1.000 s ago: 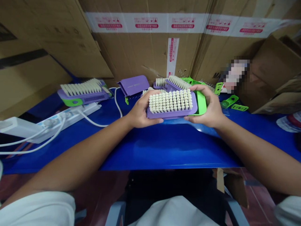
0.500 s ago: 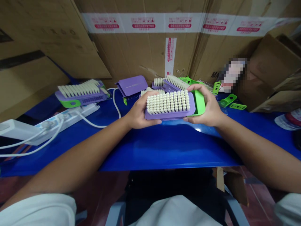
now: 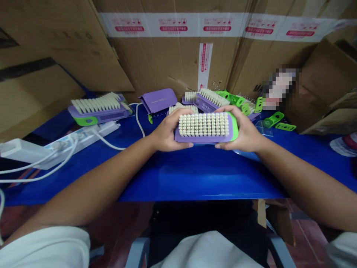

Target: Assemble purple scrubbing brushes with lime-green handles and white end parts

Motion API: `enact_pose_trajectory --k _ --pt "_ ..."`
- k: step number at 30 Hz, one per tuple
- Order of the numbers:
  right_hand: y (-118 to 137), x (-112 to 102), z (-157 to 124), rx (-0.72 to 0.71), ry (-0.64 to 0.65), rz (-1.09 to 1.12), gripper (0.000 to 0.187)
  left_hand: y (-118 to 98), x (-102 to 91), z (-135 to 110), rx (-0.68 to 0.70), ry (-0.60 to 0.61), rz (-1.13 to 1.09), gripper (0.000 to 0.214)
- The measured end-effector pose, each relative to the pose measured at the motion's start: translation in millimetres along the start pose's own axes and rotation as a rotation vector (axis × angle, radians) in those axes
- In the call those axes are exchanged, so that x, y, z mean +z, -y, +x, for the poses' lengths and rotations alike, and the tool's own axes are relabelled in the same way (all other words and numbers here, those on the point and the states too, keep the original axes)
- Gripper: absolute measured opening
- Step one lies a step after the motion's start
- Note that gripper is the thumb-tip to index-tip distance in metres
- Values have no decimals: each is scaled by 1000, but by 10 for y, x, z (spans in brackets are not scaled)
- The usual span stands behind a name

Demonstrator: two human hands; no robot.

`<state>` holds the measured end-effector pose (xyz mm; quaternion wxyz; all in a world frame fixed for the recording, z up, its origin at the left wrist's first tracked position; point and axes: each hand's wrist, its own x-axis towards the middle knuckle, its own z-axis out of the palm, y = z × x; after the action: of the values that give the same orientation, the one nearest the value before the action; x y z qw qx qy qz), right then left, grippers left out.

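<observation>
Between both hands, above the blue table, is a purple brush (image 3: 204, 125) with rows of cream bristles facing me. My left hand (image 3: 167, 131) is closed around its left end, thumb along the lower edge. At the right end sits a bright green end piece (image 3: 235, 128), close against the purple body. My right hand (image 3: 242, 130) grips that end, fingers over the top and thumb below. Just behind the held brush lie another cream-bristled piece (image 3: 182, 109) and a purple brush (image 3: 211, 99) with its bristles up.
A purple-and-green brush (image 3: 97, 108) lies at the left beside a white power strip (image 3: 80, 139) with cords. A purple cover (image 3: 158, 100) rests at the back. Several green parts (image 3: 275, 119) are at the right. Cardboard boxes (image 3: 167, 63) wall the back of the blue table (image 3: 195, 178).
The green end piece has slid leftward against the purple brush body, closing the gap seen before. My right hand has moved in with it; my left hand still holds the other end.
</observation>
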<state>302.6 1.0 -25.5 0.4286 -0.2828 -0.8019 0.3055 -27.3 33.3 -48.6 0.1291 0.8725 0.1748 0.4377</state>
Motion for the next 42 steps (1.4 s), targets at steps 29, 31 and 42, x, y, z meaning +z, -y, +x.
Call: enact_pose_trajectory --k 29,31,42 --pt "86 24 16 -29 -114 -141 103 1 23 17 5 17 -31 108" --pt "101 12 10 -31 -112 -152 102 -21 12 22 8 14 -44 109" --pt "132 28 -8 -55 -106 -171 98 -28 2 54 38 -30 -18 102"
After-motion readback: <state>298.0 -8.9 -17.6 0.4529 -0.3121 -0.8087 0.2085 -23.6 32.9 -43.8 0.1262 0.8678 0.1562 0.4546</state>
